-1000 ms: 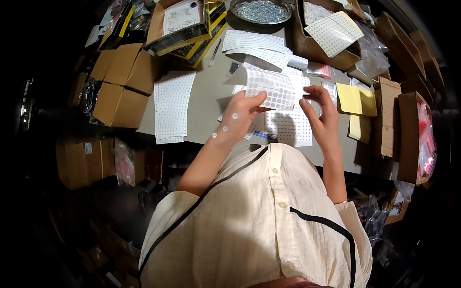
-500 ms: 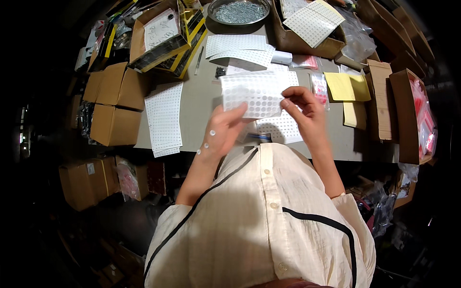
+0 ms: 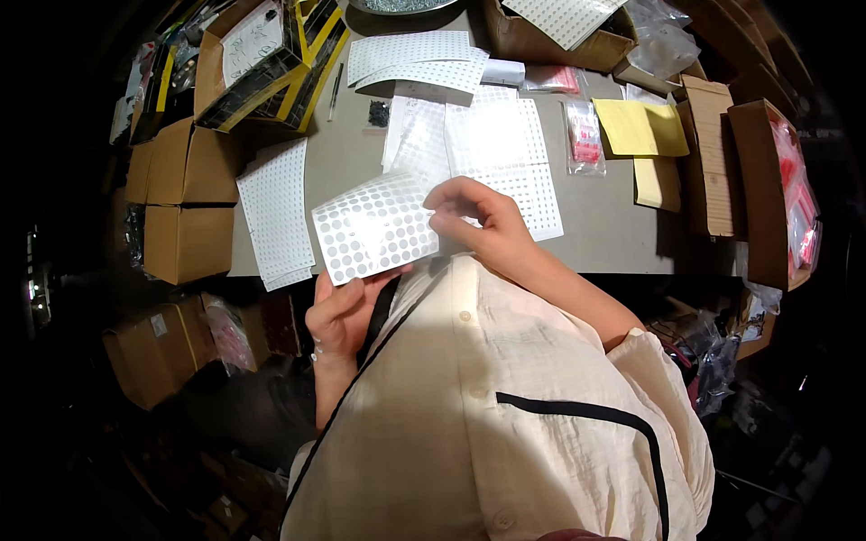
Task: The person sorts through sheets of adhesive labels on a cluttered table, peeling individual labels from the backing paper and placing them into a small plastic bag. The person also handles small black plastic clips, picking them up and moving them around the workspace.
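Note:
A white sheet of round grey stickers point(image 3: 365, 236) is held tilted above the table's near edge, with bright glare across its middle. My left hand point(image 3: 341, 316) grips its lower edge, thumb in front and fingers mostly hidden behind. Small round white stickers point(image 3: 315, 353) cling near my left wrist. At the sheet's right edge, my right hand point(image 3: 478, 216) is closed in a pinch, thumb and forefinger together on the margin. Whether a loose sticker is also between those fingertips, I cannot tell. Beyond the hands lie printed sheets point(image 3: 532, 194) covered in small dark marks.
More dotted sheets lie at left point(image 3: 275, 212) and at the back point(image 3: 406, 59). Cardboard boxes point(image 3: 185, 239) flank the left side. Bagged red-and-white items point(image 3: 585, 140), yellow paper point(image 3: 640, 126) and an open carton point(image 3: 767, 194) stand right. A metal dish point(image 3: 406, 7) is at the far edge.
Both hands have brought the sticker sheet left and nearer my body, tilting it. My left hand has dropped to its lower edge. The view has shifted, so the tabletop appears higher.

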The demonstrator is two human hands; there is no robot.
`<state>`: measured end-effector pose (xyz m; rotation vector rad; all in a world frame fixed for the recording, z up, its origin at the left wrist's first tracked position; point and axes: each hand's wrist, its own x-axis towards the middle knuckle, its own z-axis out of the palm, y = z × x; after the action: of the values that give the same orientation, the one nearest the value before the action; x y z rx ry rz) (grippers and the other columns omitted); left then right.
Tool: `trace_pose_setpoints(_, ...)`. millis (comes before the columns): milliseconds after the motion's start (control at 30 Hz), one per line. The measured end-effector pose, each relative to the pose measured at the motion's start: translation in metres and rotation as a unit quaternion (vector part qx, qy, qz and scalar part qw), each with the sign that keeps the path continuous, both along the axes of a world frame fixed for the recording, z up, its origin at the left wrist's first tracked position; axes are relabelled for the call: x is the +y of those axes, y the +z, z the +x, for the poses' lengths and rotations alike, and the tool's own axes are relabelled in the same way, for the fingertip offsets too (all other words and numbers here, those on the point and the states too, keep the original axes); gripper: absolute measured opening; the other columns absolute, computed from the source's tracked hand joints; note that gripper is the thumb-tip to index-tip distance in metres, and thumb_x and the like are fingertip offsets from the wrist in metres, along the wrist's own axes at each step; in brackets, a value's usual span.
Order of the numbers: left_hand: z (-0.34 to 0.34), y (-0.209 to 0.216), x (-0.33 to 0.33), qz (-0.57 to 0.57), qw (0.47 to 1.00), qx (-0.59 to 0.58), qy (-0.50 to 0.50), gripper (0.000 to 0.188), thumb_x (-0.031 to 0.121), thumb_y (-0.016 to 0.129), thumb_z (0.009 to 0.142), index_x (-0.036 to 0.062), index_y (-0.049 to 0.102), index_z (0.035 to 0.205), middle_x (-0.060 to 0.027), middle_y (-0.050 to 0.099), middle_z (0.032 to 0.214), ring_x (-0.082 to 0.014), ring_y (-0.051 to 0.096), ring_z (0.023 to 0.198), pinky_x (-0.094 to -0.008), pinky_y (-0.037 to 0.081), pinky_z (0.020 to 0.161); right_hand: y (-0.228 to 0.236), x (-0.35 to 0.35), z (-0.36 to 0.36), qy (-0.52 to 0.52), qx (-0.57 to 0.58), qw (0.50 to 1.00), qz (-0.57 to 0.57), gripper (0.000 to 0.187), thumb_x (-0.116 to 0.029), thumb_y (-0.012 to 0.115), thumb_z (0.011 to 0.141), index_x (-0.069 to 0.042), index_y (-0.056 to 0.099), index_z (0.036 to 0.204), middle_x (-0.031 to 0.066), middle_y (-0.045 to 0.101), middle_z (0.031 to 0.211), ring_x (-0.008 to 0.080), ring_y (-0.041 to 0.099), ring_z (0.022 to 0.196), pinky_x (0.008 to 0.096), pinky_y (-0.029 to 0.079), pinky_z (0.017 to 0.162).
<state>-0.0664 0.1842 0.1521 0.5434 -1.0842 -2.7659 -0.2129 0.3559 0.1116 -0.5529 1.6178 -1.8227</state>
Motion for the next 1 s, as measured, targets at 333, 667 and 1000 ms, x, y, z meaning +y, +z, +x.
trace_pose_setpoints(333,-0.002,-0.021,0.017,-0.038,0.981,-0.175,0.07,0.047,0.008,0.052,0.102,-0.0038,0.04,0.145,-0.0188,0.054,0.138,-0.0292,0.055,0.128,-0.0437,0.044,0.11,-0.005,0.01,-0.003,0.093,0.087,0.989,0.078,0.027,-0.013,0.069,0.094,-0.001,0.064,0.118,0.0075,0.069,0.101,0.0137,0.066,0.09,0.0304,0.052,0.085)
trace_pose_setpoints(667,-0.014,-0.036,0.001,-0.136,0.965,-0.181,0.135,0.04,0.015,0.054,0.104,-0.0062,0.049,0.137,-0.014,0.057,0.133,-0.0232,0.056,0.123,-0.0373,0.045,0.107,-0.071,0.08,-0.029,0.004,0.416,0.766,0.49,0.058,-0.004,0.062,0.085,-0.004,0.05,0.141,0.0164,0.065,0.086,0.0363,0.062,0.072,0.0467,0.05,0.067)
trace_pose_setpoints(1000,-0.028,-0.037,0.002,-0.138,0.976,-0.139,0.095,0.037,0.013,0.054,0.105,-0.0083,0.05,0.134,-0.0142,0.057,0.131,-0.0212,0.056,0.121,-0.034,0.048,0.104,-0.085,0.077,-0.028,0.032,0.428,0.744,0.513,0.077,-0.003,0.067,0.073,-0.004,0.04,0.145,0.0122,0.066,0.078,0.0308,0.066,0.072,0.0428,0.048,0.069)
